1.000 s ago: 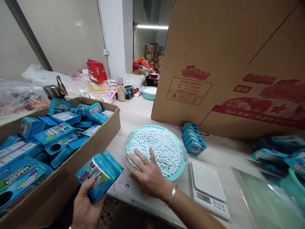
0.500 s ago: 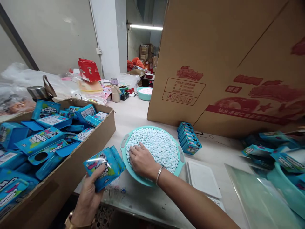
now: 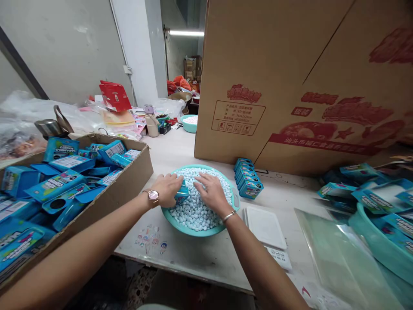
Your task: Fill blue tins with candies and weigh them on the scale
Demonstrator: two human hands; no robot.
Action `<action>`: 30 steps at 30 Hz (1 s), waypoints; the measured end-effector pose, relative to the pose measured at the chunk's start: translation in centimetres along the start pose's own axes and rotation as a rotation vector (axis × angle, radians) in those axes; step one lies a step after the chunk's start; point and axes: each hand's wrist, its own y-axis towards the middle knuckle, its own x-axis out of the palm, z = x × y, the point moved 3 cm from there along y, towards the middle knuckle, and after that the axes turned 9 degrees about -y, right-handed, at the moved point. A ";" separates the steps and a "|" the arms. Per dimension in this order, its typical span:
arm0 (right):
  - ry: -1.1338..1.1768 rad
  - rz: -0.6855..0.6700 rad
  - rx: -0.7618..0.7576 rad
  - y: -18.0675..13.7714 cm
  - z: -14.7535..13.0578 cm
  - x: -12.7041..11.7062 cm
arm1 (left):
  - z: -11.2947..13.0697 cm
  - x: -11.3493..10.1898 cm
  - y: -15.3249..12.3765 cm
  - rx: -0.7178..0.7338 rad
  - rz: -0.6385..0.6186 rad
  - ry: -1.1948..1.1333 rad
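your hands meet over the teal bowl, which is heaped with pale blue pellets on the counter. your left hand comes in over the bowl's left rim, its fingers closed round a blue box; the hand hides much of that box, so you can't tell from here whether it is only one. the box is low over the pellets inside the rim, probably so that anything spilling from it drops back into the bowl. your right hand is palm down above the bowl's middle, fingers loosely spread and a little bent, thumb apart; whether pellets are gathered under the palm is hidden.

both forearms slant in from the near side of the bowl, wrists close to its rim, leaving the hands facing each other across a short gap.

left of the bowl, the cardboard box full of more blue boxes seems set within easy reach of your left hand. beyond and right of the bowl, a tight row of blue boxes looks lined up to be kept apart. the white scale lies just right of the bowl, likely for handiness.
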 end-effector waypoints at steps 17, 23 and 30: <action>0.547 0.081 0.339 0.3 2.9 2.2 | 1.9 2.0 3.3 0.070 0.083 -0.095; 1.061 0.243 0.557 2.0 3.5 2.8 | 2.0 2.3 3.1 -0.014 0.206 -0.324; 1.473 0.304 0.769 5.7 2.6 2.3 | 1.3 2.6 1.8 -0.079 0.533 -0.710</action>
